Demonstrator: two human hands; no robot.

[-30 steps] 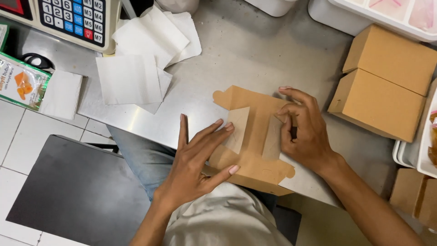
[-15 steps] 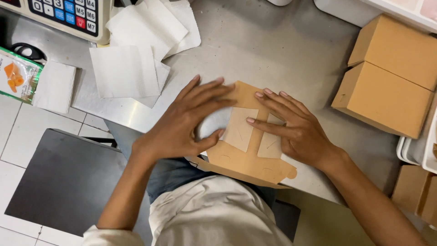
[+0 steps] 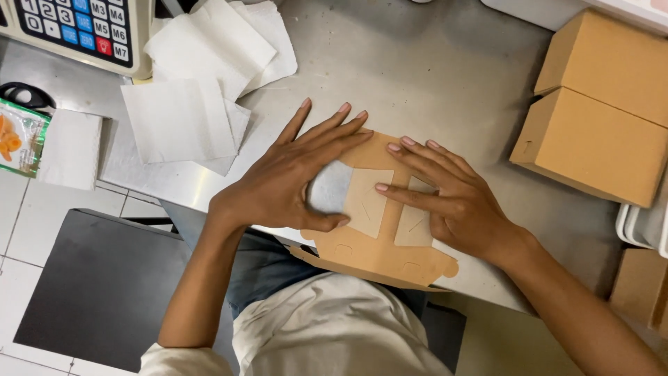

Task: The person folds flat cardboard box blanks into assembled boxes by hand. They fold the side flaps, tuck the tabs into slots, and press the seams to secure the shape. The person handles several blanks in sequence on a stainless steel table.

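Now our left hand (image 3: 292, 181) and right hand (image 3: 445, 202), both flat, gripping nothing, press box blank (image 3: 379, 251) onto steel counter (image 3: 431, 83); napkins (image 3: 195, 90) far left, boxes (image 3: 598, 118) right, tiled floor (image 3: 42, 209) below.

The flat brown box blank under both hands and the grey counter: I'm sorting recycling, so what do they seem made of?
Flat brown box blank: likely thin kraft cardboard, matte, with die-cut tabs and creases. Grey counter: probably brushed stainless steel, dull sheen with faint scuffs. Left hand and right hand press the blank flat.
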